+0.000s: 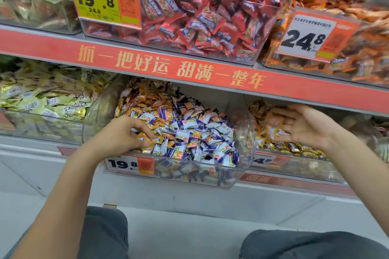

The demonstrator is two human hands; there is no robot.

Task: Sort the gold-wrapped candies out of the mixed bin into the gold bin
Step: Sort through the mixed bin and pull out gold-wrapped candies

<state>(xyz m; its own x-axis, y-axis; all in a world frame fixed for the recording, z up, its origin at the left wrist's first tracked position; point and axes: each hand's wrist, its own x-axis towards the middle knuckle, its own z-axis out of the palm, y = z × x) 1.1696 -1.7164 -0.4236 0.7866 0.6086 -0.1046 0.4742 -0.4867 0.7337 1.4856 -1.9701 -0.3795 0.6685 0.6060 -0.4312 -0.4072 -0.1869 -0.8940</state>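
A clear mixed bin (168,176) in the middle of the lower shelf holds gold-orange wrapped candies (147,99) at the back and left, and white-and-purple ones (202,139) in front. My left hand (124,134) reaches into it with fingers curled, pinching a gold-wrapped candy (156,139) at the fingertips. To the right stands the gold bin (280,166) with gold-orange candies (265,120). My right hand (305,124) hovers over it, palm showing, fingers spread and holding nothing.
A bin of pale yellow-green candies (42,99) sits at the lower left. The upper shelf carries a red candy bin (200,12) and an orange one (357,48) behind price tags. A red shelf strip (168,65) overhangs the lower bins. My knees (101,235) are below.
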